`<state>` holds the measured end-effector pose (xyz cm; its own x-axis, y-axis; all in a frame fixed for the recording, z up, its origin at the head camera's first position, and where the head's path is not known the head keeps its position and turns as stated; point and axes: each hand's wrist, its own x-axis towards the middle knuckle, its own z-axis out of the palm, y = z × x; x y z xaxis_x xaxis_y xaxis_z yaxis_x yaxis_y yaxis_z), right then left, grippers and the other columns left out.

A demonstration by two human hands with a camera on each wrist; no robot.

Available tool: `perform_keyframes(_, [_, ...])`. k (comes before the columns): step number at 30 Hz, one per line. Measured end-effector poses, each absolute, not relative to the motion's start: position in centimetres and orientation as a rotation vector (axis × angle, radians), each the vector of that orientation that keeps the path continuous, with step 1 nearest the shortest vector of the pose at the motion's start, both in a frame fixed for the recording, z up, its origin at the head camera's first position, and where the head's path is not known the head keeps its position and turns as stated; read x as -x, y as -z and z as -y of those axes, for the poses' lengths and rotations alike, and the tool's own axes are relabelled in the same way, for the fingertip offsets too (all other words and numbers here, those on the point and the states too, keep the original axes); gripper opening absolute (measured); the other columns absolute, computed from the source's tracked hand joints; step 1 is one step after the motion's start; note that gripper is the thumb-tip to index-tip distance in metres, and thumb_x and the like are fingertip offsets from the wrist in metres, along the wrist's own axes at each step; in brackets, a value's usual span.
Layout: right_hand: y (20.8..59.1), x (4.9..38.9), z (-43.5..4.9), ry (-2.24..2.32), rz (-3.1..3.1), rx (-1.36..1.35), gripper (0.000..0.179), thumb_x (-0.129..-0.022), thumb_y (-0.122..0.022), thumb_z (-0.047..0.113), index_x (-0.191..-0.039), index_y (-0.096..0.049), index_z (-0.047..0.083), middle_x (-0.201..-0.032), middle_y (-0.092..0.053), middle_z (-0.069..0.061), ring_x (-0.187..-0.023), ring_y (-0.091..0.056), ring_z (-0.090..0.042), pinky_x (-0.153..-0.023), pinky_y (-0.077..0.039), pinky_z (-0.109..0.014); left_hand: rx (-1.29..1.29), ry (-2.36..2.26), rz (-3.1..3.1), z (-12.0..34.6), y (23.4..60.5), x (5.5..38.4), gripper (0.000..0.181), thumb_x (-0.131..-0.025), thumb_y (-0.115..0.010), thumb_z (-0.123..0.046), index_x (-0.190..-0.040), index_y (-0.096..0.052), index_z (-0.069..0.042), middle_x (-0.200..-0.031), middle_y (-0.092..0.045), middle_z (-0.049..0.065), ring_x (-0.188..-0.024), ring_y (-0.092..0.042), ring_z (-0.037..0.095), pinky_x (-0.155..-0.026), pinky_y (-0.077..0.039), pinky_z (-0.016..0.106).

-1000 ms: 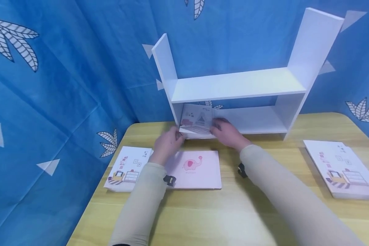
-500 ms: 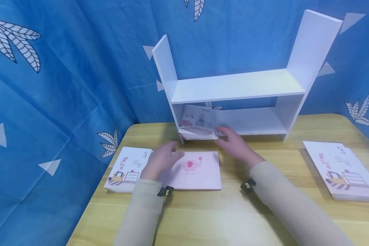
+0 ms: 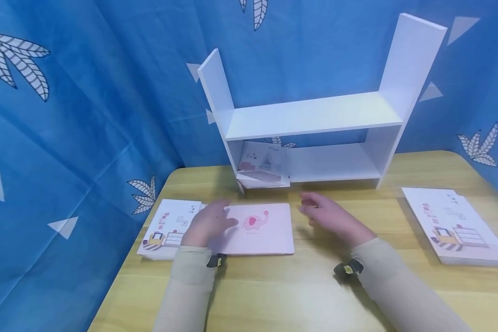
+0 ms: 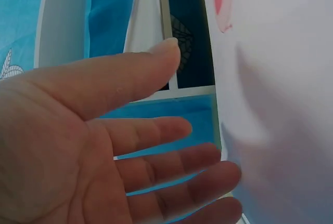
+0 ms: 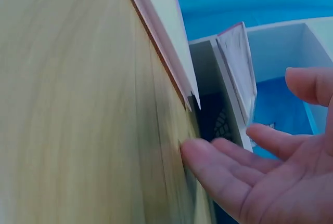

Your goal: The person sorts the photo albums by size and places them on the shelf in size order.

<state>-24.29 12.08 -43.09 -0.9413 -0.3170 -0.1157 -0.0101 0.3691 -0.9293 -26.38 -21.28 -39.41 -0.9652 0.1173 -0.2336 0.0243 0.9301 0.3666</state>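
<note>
Centrally, a pink elephant book (image 3: 259, 237) lies flat, cover up, on a pale wooden table (image 3: 274, 295), in front of a white two-tier shelf unit (image 3: 315, 113). It looks light and fairly stiff, with a smooth cover that would probably slide easily over the wood; its corners and pages could bend under a hard pinch. The short left and right edges seem the best places to take hold, thumbs on top and fingers beneath.

The left hand (image 3: 207, 223) is at the book's left end, fingers extended and thumb spread apart, gripping nothing; whether a fingertip touches the book is unclear. The right hand (image 3: 332, 214) hovers just beyond its right edge, fingers relaxed, also holding nothing. One stack of picture books (image 3: 166, 230) sits to the left, and a second stack (image 3: 460, 226) well apart to the right. A picture book with a triangle drawing (image 3: 261, 163) lies on the lower shelf, at its left end.

Compared with a second ago, both hands are off that shelved book and drawn back toward the person; the right hand leaves its near corner last. The shelved book, the elephant book and both stacks stay put.
</note>
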Motion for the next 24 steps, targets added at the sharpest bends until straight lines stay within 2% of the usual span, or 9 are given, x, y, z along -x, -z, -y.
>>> perform_keyframes(2, [43.2,24.2,-12.2,1.662,-2.251,0.289,0.062,-0.104,-0.057,0.030,-0.154,-0.035,0.000,-0.149,-0.045,-0.027,-0.122,-0.058,-0.041,-0.096,-0.054,-0.048,-0.091,-0.520,-2.836,21.5,39.6,26.4,0.066,-0.092,-0.074,-0.033,-0.148,-0.050,-0.008,-0.146,-0.054,0.013,-0.136,-0.047,0.035,-0.113,-0.037,0.053])
perform_keyframes(8, [43.4,23.8,-11.8,1.776,-1.990,0.255,0.057,-0.104,-0.055,0.027,-0.152,-0.038,0.001,-0.146,-0.050,-0.025,-0.127,-0.056,-0.040,-0.097,-0.053,-0.048,-0.200,-0.453,-2.774,20.9,40.2,26.3,0.062,-0.094,-0.070,-0.033,-0.145,-0.052,-0.002,-0.141,-0.058,0.015,-0.130,-0.053,0.033,-0.112,-0.038,0.050])
perform_keyframes(15, [43.1,23.4,-10.8,1.815,-1.930,0.241,0.053,-0.105,-0.054,0.026,-0.147,-0.043,-0.003,-0.146,-0.049,-0.027,-0.129,-0.055,-0.040,-0.095,-0.054,-0.049,-0.454,-0.413,-2.684,18.1,40.9,25.7,0.071,-0.094,-0.066,-0.046,-0.151,-0.046,-0.008,-0.144,-0.057,0.010,-0.137,-0.048,0.028,-0.115,-0.035,0.047])
perform_keyframes(18, [43.2,23.3,-10.6,1.837,-1.905,0.237,0.053,-0.105,-0.053,0.024,-0.148,-0.041,-0.004,-0.146,-0.048,-0.028,-0.128,-0.055,-0.041,-0.096,-0.054,-0.050,-0.408,-0.418,-2.677,17.9,40.9,25.5,0.073,-0.094,-0.066,-0.048,-0.153,-0.046,-0.011,-0.146,-0.055,0.008,-0.139,-0.046,0.028,-0.116,-0.034,0.048])
perform_keyframes(20, [43.2,23.4,-10.6,1.857,-1.881,0.231,0.053,-0.105,-0.053,0.023,-0.148,-0.040,-0.005,-0.145,-0.049,-0.028,-0.128,-0.055,-0.040,-0.096,-0.053,-0.050,-0.359,-0.407,-2.704,18.4,40.8,25.5,0.072,-0.095,-0.065,-0.047,-0.153,-0.045,-0.009,-0.149,-0.053,0.010,-0.141,-0.044,0.030,-0.117,-0.033,0.048])
perform_keyframes(24, [43.3,23.4,-10.6,1.885,-1.848,0.213,0.052,-0.106,-0.051,0.020,-0.149,-0.038,-0.006,-0.145,-0.049,-0.029,-0.128,-0.055,-0.041,-0.097,-0.053,-0.050,-0.169,-0.362,-2.772,20.6,39.9,25.8,0.066,-0.096,-0.067,-0.042,-0.144,-0.053,0.000,-0.142,-0.056,0.018,-0.132,-0.050,0.037,-0.112,-0.038,0.053])
